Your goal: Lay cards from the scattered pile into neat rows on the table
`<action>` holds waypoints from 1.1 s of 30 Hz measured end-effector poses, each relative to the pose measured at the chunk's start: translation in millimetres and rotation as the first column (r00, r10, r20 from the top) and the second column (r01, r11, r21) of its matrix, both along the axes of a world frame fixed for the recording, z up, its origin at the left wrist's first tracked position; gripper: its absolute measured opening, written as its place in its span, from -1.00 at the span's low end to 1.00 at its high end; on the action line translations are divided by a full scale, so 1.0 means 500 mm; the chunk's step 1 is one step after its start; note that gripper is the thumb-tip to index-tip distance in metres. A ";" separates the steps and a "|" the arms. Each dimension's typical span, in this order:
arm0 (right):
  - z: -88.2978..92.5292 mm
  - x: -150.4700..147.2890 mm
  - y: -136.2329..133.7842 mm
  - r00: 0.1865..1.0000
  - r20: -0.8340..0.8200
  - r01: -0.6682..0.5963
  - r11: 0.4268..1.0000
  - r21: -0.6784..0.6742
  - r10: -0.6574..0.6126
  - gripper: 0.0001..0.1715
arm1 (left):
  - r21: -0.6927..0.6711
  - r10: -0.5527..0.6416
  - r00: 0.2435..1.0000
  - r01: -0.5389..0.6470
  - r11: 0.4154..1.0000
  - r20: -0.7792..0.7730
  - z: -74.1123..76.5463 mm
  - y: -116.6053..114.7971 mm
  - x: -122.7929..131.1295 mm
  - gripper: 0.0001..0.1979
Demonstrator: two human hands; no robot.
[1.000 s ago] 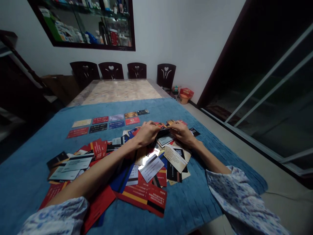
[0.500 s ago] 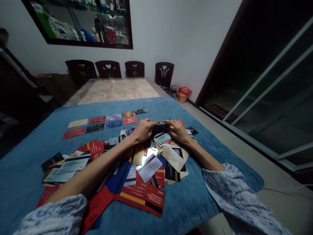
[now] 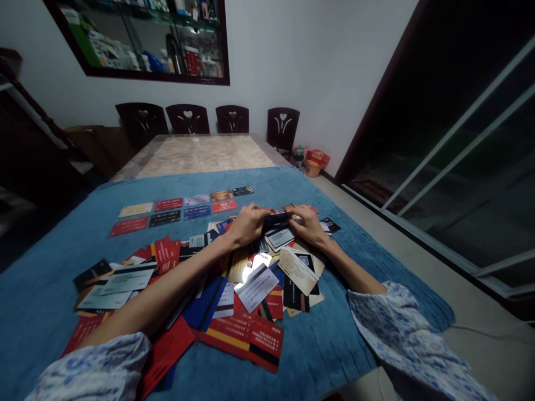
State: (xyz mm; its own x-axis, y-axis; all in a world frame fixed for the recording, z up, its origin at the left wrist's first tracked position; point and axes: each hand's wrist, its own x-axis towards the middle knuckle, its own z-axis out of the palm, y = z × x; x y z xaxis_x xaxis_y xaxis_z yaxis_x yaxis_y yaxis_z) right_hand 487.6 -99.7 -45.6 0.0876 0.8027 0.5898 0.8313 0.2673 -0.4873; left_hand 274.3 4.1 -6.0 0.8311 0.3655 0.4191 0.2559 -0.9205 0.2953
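My left hand (image 3: 246, 224) and my right hand (image 3: 307, 223) both grip a dark card (image 3: 278, 216), one at each end, just above a loose heap of plastic cards (image 3: 246, 289) on a blue cloth (image 3: 317, 345). Fingers of both hands are curled round the card's edges. The heap holds red, white, blue and black cards spread under my forearms. Beyond my hands, two neat rows of cards (image 3: 184, 209) lie side by side on the cloth.
The blue cloth covers the near half of a long marble-topped table (image 3: 204, 153). Several dark chairs (image 3: 234, 118) stand at the far end under a glass wall cabinet (image 3: 142, 39). A sliding glass door (image 3: 460, 161) is to the right; a red container (image 3: 316, 160) sits on the floor.
My hands stay closed on the dark card; they have drifted slightly away from me and the card now tilts a little. The heap and rows have not moved.
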 end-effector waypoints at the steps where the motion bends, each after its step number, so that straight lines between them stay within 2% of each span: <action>1: 0.002 -0.002 -0.001 1.000 -0.027 0.010 1.000 0.011 -0.010 -0.86 | -0.002 0.002 1.000 -0.002 1.000 0.002 -0.001 -0.001 -0.001 -0.58; 6: 0.020 -0.022 -0.008 0.990 -0.139 0.008 1.000 0.022 -0.004 -0.86 | -0.001 -0.016 0.999 0.016 1.000 -0.031 0.000 -0.007 -0.007 -0.58; 9: 0.029 -0.034 -0.009 0.990 -0.143 -0.005 0.999 0.046 0.011 -0.83 | -0.004 -0.034 0.999 0.034 0.999 -0.035 0.000 -0.007 -0.011 -0.60; 14: 0.039 -0.041 -0.002 1.000 -0.027 0.020 0.989 0.144 -0.016 -0.83 | -0.034 -0.018 1.000 0.018 0.999 -0.012 -0.004 -0.005 -0.017 -0.65; 19: 0.057 -0.040 0.003 0.984 0.170 0.019 0.987 0.161 -0.047 -0.77 | -0.060 0.023 0.990 -0.015 0.998 0.141 0.005 -0.012 -0.026 -0.64; 23: 0.073 -0.046 0.006 0.959 0.281 -0.020 0.988 0.156 -0.025 -0.74 | -0.067 0.026 0.966 -0.009 0.998 0.258 0.021 -0.020 -0.029 -0.72; 27: 0.079 -0.059 0.013 0.947 0.322 -0.053 0.986 0.156 -0.001 -0.72 | -0.086 0.031 0.959 -0.007 0.996 0.282 0.032 -0.027 -0.031 -0.79; 33: 0.073 -0.084 0.026 0.953 0.300 -0.079 0.987 0.138 0.034 -0.70 | -0.098 0.046 0.961 -0.020 0.995 0.271 0.028 -0.026 -0.043 -0.85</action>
State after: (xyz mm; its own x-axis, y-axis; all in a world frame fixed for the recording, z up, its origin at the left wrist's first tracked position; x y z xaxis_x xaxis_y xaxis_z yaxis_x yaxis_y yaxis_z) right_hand 445.6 -86.9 -9.1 -0.1517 0.7037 0.6941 0.9134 0.3682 -0.1737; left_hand 252.8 -9.1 8.1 0.6768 0.4390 0.5910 0.1831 -0.8779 0.4425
